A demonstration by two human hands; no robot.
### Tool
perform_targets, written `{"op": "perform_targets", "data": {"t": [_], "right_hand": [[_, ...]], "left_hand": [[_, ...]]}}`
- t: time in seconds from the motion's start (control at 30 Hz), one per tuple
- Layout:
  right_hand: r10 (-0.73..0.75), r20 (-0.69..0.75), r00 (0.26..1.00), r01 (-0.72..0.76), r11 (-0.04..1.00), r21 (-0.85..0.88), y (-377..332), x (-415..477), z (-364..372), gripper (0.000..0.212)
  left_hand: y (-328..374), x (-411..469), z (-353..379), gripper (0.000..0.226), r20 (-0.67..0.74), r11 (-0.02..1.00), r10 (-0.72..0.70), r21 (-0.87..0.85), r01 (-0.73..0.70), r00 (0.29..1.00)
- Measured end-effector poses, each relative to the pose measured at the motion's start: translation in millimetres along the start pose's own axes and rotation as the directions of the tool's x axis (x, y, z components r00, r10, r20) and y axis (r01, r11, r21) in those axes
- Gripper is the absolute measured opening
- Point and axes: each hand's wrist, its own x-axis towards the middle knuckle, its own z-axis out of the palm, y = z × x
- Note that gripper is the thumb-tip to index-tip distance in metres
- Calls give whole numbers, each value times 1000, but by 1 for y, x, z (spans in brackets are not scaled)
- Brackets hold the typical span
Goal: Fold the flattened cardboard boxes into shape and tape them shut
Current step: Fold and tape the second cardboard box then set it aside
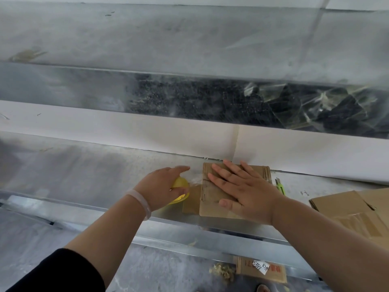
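Observation:
A small brown cardboard box (212, 192) sits on the workbench close to the white back panel. My right hand (242, 188) lies flat on top of it with straight, spread fingers, pressing it down. Just left of the box, my left hand (164, 186) grips a yellow tape dispenser (180, 183). A strip of clear tape (195, 181) stretches from the dispenser onto the box's left side. Most of the dispenser is hidden under the hand.
A stack of flattened cardboard boxes (353, 211) lies at the right edge of the bench. A green utility knife (279, 186) rests right of the box. The bench's metal front rail (189, 226) runs below the hands. A labelled cardboard piece (261, 268) lies lower down.

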Motion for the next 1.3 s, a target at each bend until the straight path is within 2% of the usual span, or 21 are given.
{"op": "perform_targets", "data": {"t": [0.07, 0.1, 0.17, 0.33, 0.47, 0.6, 0.7, 0.77, 0.9, 1.03, 1.13, 1.3], "right_hand": [[1, 3, 1000, -1, 1000, -12, 0, 0, 0, 64], [1, 4, 1000, -1, 1000, -16, -1, 0, -1, 64], [-1, 1, 1000, 1, 1000, -21, -1, -1, 0, 64], [-4, 1, 1000, 4, 1000, -19, -1, -1, -1, 65], [-6, 0, 1000, 6, 1000, -14, -1, -1, -1, 66], [-4, -6, 1000, 4, 1000, -18, -1, -1, -1, 68], [-1, -15, 1000, 1, 1000, -14, -1, -1, -1, 68], [3, -17, 1000, -4, 1000, -12, -1, -1, -1, 68], [5, -19, 1000, -5, 1000, -16, -1, -1, -1, 67], [8, -30, 1000, -9, 1000, -16, -1, -1, -1, 66], [4, -34, 999, -5, 1000, -16, -1, -1, 0, 67], [8, -28, 1000, -8, 1000, -24, -1, -1, 0, 66]], "left_hand": [[-5, -5, 0, 53, -32, 981, -16, -195, 9, 999], [-9, -7, 0, 49, -48, 974, -5, -227, -6, 999], [-14, -9, 0, 45, -69, 983, 22, -180, -34, 997], [-15, -4, -5, 70, -89, 999, 21, -48, -25, 996], [-8, 0, -5, 77, -46, 1000, 7, 21, -6, 999], [-1, 5, 1, 55, -19, 997, -25, 69, 27, 999], [-1, 2, 11, 43, -43, 993, -66, -96, 61, 997], [-2, -4, 16, 44, -70, 977, -101, -197, 85, 992], [2, -7, 23, 55, -131, 990, -95, -114, 80, 987], [14, -1, 27, 36, -152, 989, -129, -90, 117, 980], [16, 1, 28, 28, -160, 994, -105, -24, 102, 982], [20, 6, 30, 35, -151, 993, -112, 15, 115, 982]]}}
